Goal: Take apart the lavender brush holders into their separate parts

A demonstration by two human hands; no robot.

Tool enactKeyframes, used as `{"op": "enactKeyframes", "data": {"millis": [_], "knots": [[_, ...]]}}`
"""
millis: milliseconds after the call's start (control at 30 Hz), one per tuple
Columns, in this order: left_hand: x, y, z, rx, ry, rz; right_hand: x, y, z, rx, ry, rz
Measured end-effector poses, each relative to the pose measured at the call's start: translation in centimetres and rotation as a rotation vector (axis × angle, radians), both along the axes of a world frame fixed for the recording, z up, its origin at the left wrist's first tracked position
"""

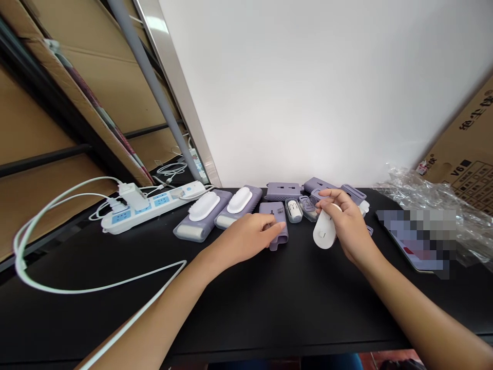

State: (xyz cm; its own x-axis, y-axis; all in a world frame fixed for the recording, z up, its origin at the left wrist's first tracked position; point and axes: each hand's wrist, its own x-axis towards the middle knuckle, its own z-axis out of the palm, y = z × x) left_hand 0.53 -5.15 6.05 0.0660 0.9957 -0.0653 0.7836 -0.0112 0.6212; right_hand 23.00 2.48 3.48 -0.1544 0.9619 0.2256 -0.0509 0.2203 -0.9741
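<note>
My right hand (348,223) pinches a white rounded-oval plastic piece (324,232) above the table, its flat face turned towards me. My left hand (248,237) is closed on the near left side of a purple plastic housing (278,210), which rests on the table; its fingertips are partly hidden. Left of that hand lie two purple units with clear ends, each bearing a white oval piece (238,199). Between my hands sits a small clear-and-white part (294,211) with a dark squiggle on it.
More purple housings (284,190) line the wall. At left stands a white power strip (154,206) with a plug and adapter; a white cable (96,291) loops over my left forearm. On the right are a partly blurred flat device (400,241), crumpled clear plastic wrap (435,195) and a cardboard box (466,149).
</note>
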Motion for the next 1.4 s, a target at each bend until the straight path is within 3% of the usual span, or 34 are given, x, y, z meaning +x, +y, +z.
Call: {"op": "enactKeyframes", "data": {"millis": [233, 433, 567, 667, 800, 967, 1067, 1233, 1400], "knots": [[0.0, 0.2, -0.3, 0.218, 0.172, 0.067, -0.1, -0.5, -0.6, 0.399, -0.408, -0.052], [0.8, 0.3, -1.3, 0.392, 0.277, 0.086, -0.1, -0.4, -1.7, 0.812, -0.793, 0.126], [0.3, 0.6, -1.0, 0.451, 0.256, 0.169, -0.5, -0.5, -2.5, 0.910, -1.034, 0.188], [-1.7, 1.4, -0.4, 0.509, 0.287, 0.321, -1.0, -0.8, -2.9, 0.897, -1.096, 0.210], [-4.5, 2.6, -0.5, 0.435, 0.401, 0.459, -1.1, -0.8, -3.2, 0.829, -1.082, 0.231], [-5.0, 3.2, -2.0, 0.192, 0.456, 0.418, -0.7, -0.8, -2.5, 0.784, -1.025, 0.206], [-4.7, 3.2, -2.8, 0.122, 0.484, 0.390, -0.5, -1.2, -1.5, 0.672, -0.941, 0.152], [-4.7, 3.3, -3.1, 0.101, 0.423, 0.427, -0.6, -2.0, -0.2, 0.366, -0.916, 0.247], [-5.2, 3.5, -2.5, 0.179, 0.202, 0.487, -1.0, -2.3, 0.0, 0.336, -1.009, 0.300]]}}
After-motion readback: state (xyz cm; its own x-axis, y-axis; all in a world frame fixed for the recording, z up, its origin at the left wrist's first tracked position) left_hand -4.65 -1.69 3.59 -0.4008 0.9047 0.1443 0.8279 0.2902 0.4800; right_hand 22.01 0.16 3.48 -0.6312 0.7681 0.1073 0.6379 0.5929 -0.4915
